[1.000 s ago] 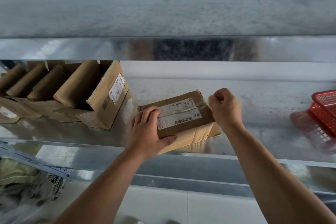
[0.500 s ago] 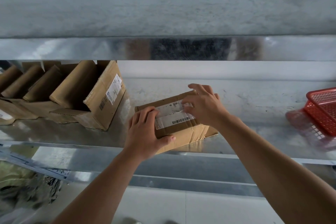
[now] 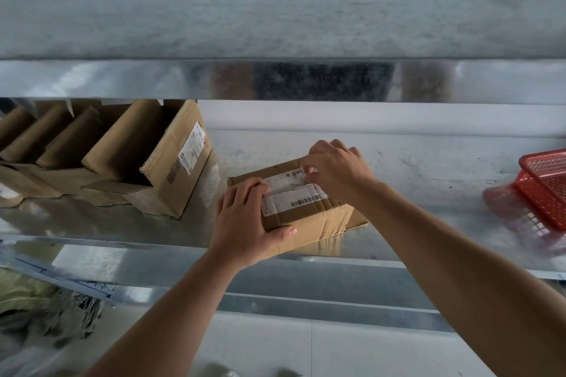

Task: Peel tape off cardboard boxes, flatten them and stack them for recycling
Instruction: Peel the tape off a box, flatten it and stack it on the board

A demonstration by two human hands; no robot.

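Our left fingers (image 3: 245, 196) grip the cardboard box (image 3: 309, 223), our right fingers (image 3: 311, 163) pinch its tape (image 3: 288, 184); if we yank, it may tear.

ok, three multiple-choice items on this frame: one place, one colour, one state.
1. Where is the basket relative to the taped box? A) left B) right C) on top
2. The basket's colour? A) red B) blue C) green
3. The right hand is: A) hanging idle B) holding the basket C) picking at the tape on the box top

Answers: B, it stands at the right end of the shelf; A, its mesh is red; C, its fingertips pinch at the tape.
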